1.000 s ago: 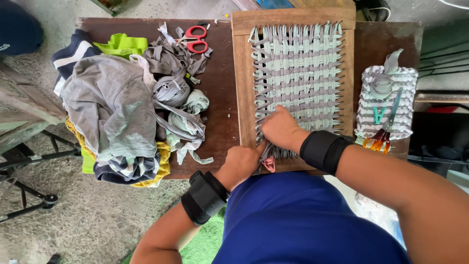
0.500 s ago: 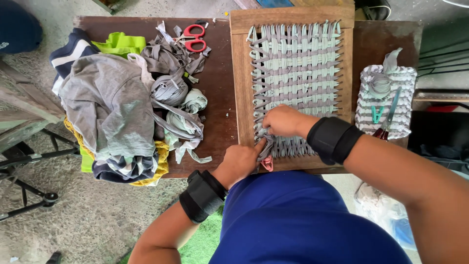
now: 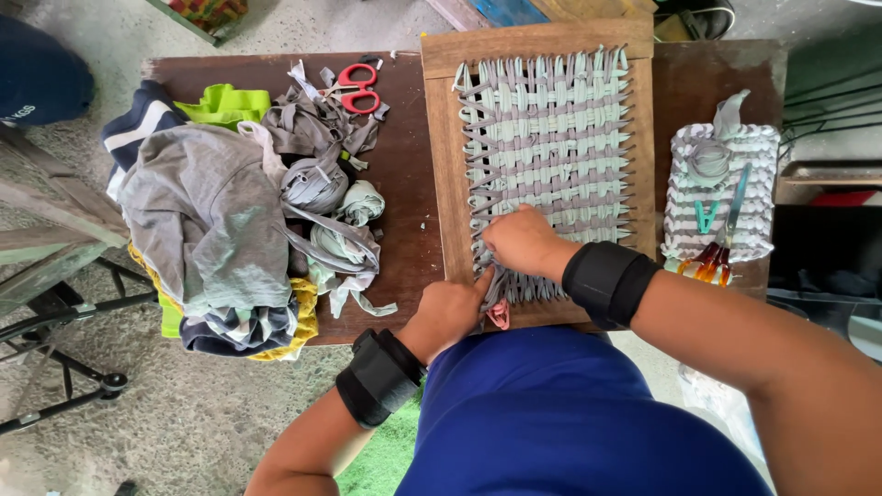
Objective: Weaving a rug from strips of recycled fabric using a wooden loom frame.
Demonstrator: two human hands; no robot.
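Seen from above: a wooden weaving frame lying flat on a dark brown desk, strung with grey and pale green fabric strips woven into a mat. Right hand pressed onto the weave near the frame's lower left corner, fingers curled into the strips. Left hand just below it at the frame's near edge, closed around a strip end with a pinkish tip. Black wrist bands on both forearms. Left of the frame, loose fabric strips, a heap of clothes and red-handled scissors. Right of the frame, a finished woven mat carrying orange-handled scissors.
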